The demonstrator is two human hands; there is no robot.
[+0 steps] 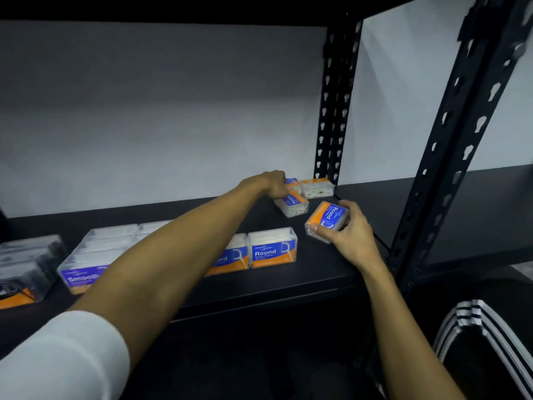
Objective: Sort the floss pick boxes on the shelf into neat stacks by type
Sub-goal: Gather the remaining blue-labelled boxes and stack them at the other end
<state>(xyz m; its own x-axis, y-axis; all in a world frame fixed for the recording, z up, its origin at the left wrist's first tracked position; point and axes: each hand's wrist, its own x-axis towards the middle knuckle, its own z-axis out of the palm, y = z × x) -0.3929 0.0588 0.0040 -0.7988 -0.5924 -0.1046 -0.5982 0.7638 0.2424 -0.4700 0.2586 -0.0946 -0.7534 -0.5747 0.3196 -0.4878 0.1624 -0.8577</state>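
Observation:
My right hand [349, 229] grips a clear "Round" floss pick box [327, 217] with a blue and orange label, tilted above the black shelf [302, 281]. My left hand [272, 184] reaches to the back of the shelf and holds another "Round" box [292, 204] lying there. Two further boxes lie behind it, one [292, 181] partly hidden by my fingers and one [317, 188] by the back post. At the front stand two upright "Round" boxes [272, 248] side by side, a "Smooth" stack [86, 264] to their left, and dark boxes [23, 272] at the far left.
Black perforated uprights stand at the back [331, 111] and at the front right [450, 157]. A white wall backs the shelf. The neighbouring shelf bay [476, 215] lies to the right. Striped dark trousers [484, 336] show at the lower right.

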